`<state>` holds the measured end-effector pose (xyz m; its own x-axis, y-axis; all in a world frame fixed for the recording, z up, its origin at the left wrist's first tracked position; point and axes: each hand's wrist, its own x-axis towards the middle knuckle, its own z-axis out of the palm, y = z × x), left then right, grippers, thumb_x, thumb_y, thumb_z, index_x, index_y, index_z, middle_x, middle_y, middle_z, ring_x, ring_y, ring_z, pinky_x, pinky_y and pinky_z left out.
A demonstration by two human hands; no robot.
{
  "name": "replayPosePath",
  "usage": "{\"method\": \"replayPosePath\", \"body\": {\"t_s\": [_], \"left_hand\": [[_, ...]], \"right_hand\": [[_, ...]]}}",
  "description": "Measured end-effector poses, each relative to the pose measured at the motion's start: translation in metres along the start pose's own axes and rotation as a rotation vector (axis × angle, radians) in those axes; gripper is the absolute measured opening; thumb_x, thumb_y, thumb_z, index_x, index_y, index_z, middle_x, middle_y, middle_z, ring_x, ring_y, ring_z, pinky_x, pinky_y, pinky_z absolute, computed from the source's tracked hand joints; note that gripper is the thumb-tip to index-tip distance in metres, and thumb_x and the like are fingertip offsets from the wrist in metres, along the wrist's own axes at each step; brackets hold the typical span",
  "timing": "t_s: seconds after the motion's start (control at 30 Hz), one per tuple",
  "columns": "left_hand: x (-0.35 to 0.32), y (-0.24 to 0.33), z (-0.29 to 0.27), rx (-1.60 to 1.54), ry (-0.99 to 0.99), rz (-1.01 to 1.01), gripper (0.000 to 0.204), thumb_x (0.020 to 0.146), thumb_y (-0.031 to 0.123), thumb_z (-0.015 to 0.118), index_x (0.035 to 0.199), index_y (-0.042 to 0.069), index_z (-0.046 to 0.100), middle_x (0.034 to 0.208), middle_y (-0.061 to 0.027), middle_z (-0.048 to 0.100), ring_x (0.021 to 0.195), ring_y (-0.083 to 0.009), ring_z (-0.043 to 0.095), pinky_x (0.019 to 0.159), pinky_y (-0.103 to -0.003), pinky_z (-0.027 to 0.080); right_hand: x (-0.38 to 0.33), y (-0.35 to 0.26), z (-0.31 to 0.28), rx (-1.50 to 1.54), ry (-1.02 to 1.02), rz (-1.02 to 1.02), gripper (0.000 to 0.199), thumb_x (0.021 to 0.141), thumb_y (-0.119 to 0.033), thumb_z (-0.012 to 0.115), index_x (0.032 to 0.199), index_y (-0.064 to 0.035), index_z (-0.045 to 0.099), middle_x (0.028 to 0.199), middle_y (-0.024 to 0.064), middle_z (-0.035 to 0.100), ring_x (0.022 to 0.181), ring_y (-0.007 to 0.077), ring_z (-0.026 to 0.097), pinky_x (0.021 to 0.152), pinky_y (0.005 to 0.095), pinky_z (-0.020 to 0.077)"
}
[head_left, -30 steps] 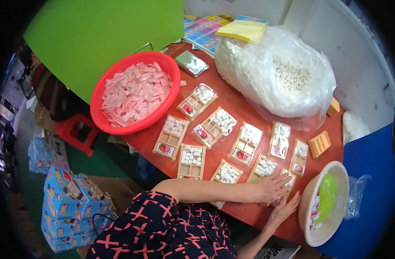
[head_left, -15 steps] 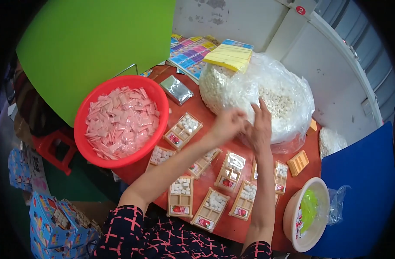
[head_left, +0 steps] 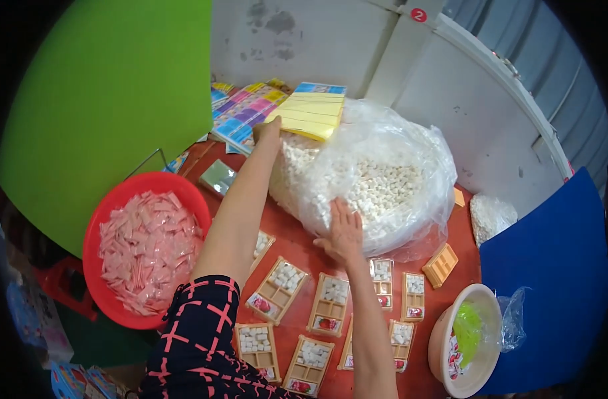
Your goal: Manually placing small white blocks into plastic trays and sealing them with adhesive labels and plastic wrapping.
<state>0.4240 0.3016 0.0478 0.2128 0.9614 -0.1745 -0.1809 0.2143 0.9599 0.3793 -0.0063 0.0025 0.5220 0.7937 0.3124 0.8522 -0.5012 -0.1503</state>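
the left hand [head_left: 267, 130] reaches far and touches the near corner of the yellow card stack [head_left: 310, 114]; whether it pinches, i cannot tell. the right hand [head_left: 344, 229] lies spread against the clear bag [head_left: 384, 173]. best to pinch one card, bracing the bag.

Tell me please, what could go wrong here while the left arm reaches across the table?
1. The left hand reaches to the yellow sheets, and its forearm passes low over the filled trays; it could knock one and spill the white pieces.
2. The right hand presses on the plastic bag; the heap may shift, and the sheets resting on the bag could slide off.
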Motion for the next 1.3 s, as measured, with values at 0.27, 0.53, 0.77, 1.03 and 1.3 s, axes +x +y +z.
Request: {"method": "replayPosePath", "body": {"t_s": [0.27,0.53,0.77,1.03,1.3], "left_hand": [[-0.093,0.101,-0.007,0.202,-0.324,1.25,0.011,0.073,0.001,0.058,0.083,0.003,0.055,0.081,-0.0134,0.062,0.069,-0.0294,0.061,0.059,-0.036,0.045],[-0.223,0.159,-0.13,0.552,-0.768,1.973,0.013,0.072,-0.004,0.056,0.082,0.003,0.051,0.085,-0.0129,0.063,0.074,-0.0269,0.063,0.062,-0.034,0.05],[-0.293,0.17,-0.192,0.606,-0.787,2.068,0.008,0.074,-0.001,0.055,0.075,0.002,0.048,0.082,-0.0133,0.063,0.071,-0.0259,0.062,0.061,-0.035,0.051],[-0.25,0.188,-0.237,0.423,-0.248,1.609,0.006,0.083,-0.001,0.054,0.08,0.001,0.049,0.081,-0.0129,0.063,0.071,-0.0171,0.059,0.064,-0.027,0.047],[-0.267,0.233,-0.243,0.786,0.38,1.835,0.04,0.069,-0.003,0.06,0.106,0.008,0.051,0.109,-0.0087,0.054,0.107,-0.0276,0.048,0.088,-0.038,0.037]], "right_hand": [[-0.002,0.048,-0.035,1.161,0.026,0.167,0.065,0.074,-0.013,0.064,0.13,-0.0015,0.033,0.131,0.0153,0.038,0.118,0.0261,0.042,0.094,0.038,0.0394],[0.005,0.004,-0.221,0.232,0.861,-0.255,0.083,0.061,0.007,0.065,0.132,-0.0205,0.033,0.138,0.0141,0.027,0.083,0.0242,0.061,0.063,0.0324,0.0501],[0.034,0.023,-0.215,0.375,0.892,-0.037,0.039,0.065,0.006,0.064,0.1,-0.0103,0.06,0.115,0.011,0.051,0.073,0.0202,0.06,0.062,0.0293,0.0491],[0.017,-0.005,-0.217,0.735,0.964,-0.309,0.01,0.07,0.006,0.062,0.078,-0.0007,0.06,0.072,0.005,0.057,0.066,0.0122,0.054,0.06,0.0236,0.0418],[-0.018,-0.073,-0.258,0.625,0.918,-0.312,0.012,0.071,0.006,0.058,0.082,0.0004,0.059,0.072,0.0092,0.058,0.062,0.0142,0.055,0.059,0.026,0.0429]]}}
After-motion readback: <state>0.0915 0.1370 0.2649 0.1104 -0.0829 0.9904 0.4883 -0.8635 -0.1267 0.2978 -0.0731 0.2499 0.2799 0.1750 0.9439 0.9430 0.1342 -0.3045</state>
